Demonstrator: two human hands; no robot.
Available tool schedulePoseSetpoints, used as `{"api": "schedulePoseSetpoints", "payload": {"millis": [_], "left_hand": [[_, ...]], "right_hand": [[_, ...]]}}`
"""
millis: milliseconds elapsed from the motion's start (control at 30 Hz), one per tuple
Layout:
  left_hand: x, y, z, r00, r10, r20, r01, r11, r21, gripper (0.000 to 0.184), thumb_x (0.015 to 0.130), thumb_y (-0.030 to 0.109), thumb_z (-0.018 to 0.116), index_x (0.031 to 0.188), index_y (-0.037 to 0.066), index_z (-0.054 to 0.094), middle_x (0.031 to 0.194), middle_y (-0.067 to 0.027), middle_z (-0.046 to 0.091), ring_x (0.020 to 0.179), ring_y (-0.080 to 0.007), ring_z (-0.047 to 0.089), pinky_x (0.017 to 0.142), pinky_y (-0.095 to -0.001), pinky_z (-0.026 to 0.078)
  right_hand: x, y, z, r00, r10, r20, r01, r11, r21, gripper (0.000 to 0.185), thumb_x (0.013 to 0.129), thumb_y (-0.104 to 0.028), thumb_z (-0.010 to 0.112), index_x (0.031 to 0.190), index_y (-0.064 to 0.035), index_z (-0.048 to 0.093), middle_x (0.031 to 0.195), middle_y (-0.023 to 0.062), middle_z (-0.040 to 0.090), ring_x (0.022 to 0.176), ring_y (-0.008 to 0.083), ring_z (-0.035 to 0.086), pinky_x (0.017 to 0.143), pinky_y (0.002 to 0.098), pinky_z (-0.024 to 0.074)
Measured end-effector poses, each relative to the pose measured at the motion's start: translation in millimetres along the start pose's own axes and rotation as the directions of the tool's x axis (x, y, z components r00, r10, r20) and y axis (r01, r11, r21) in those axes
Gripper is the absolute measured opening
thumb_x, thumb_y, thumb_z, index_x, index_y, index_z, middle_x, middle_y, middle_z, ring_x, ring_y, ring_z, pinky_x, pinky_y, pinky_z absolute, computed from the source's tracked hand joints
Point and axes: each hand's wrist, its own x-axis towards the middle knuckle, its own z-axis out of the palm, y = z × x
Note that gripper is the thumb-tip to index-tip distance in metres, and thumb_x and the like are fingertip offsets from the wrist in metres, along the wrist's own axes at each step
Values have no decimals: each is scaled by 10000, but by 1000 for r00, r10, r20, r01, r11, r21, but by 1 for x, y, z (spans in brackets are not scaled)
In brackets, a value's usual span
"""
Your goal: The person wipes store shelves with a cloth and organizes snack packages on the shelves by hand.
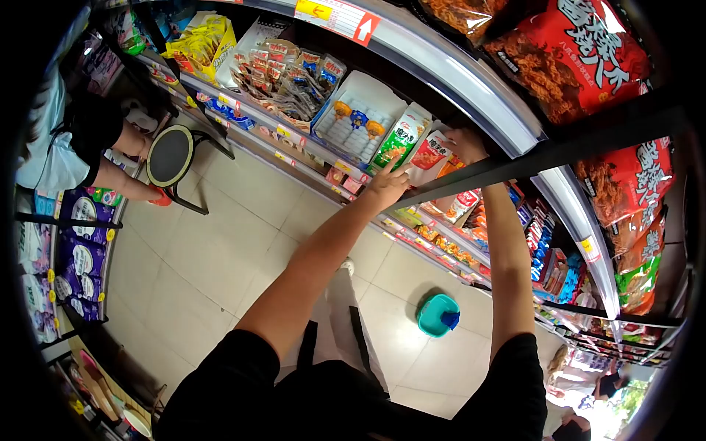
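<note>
My left hand (390, 185) is at the front edge of the shelf, fingers stretched and apart, by the lower end of a green-and-white snack packet (401, 138). My right hand (468, 145) reaches in under the upper shelf. Its curled fingers are at the upper right edge of a red-and-white snack packet (430, 151), which stands in a white display box beside the green one. Shadow partly hides those fingers. An orange packet (450, 166) lies just below my right hand.
A white tray (360, 92) and a box of small snack packs (283, 77) stand further left. A dark shelf bar (515, 156) crosses near my right wrist. A round stool (170, 156) and a seated person (81, 147) are at left. A teal basin (437, 316) sits on the floor.
</note>
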Motion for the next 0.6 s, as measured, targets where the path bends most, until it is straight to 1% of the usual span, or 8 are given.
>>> {"api": "schedulePoseSetpoints", "payload": {"millis": [233,300,367,400,467,500,567,600], "left_hand": [[-2,2,3,1000,-25,-8,25,1000,15,228,837,183,475,931,130,676,1034,14,619,1274,-148,366,1130,-445,143],[-1,4,0,999,-38,4,38,999,-8,235,838,186,472,942,132,675,1039,13,616,1277,-146,361,1130,-449,141],[2,3,-6,965,-33,259,38,999,-14,291,865,189,466,1114,123,603,1186,5,547,1331,-163,275,1130,-461,93],[2,2,-6,965,-31,261,36,999,-14,291,865,189,466,1114,123,603,1186,5,547,1331,-163,275,1130,-461,93],[1,3,-7,968,-40,247,48,998,-28,295,864,193,469,1119,119,599,1188,2,543,1330,-161,275,1130,-459,93],[0,3,-4,968,-39,250,47,998,-29,295,864,193,469,1119,119,599,1188,2,543,1330,-161,275,1130,-459,93],[-4,2,3,999,-41,-32,40,999,-25,236,840,182,470,941,117,673,1054,11,612,1270,-145,366,1120,-458,158],[-5,2,3,999,-42,-30,41,999,-25,236,840,182,470,941,117,673,1054,11,612,1270,-145,366,1120,-458,158]], "right_hand": [[11,16,9,974,178,138,-177,984,-21,229,831,-243,609,803,-16,630,740,213,601,745,372,597,644,406,459],[10,21,18,993,-82,-87,91,991,99,215,842,-231,596,835,-19,631,815,206,617,796,377,592,666,403,461],[12,20,18,999,-40,-36,44,994,98,222,850,-230,585,927,-26,626,900,201,625,850,372,589,700,402,466],[14,20,21,999,39,-21,-40,999,-15,236,850,-235,584,969,-34,623,915,196,629,860,374,589,718,412,467],[15,21,31,992,123,-15,-124,984,-126,257,850,-240,583,1011,-43,619,930,192,632,869,375,590,736,423,468],[15,18,36,979,164,-122,-182,970,-159,266,848,-243,582,1033,-56,617,929,194,631,876,381,587,752,434,465],[13,14,41,954,199,-225,-242,953,-182,278,845,-247,582,1056,-69,615,927,196,630,883,386,584,768,446,462],[12,9,38,948,231,-219,-267,952,-151,269,841,-250,583,1044,-79,622,925,193,630,880,390,582,772,453,459]]}}
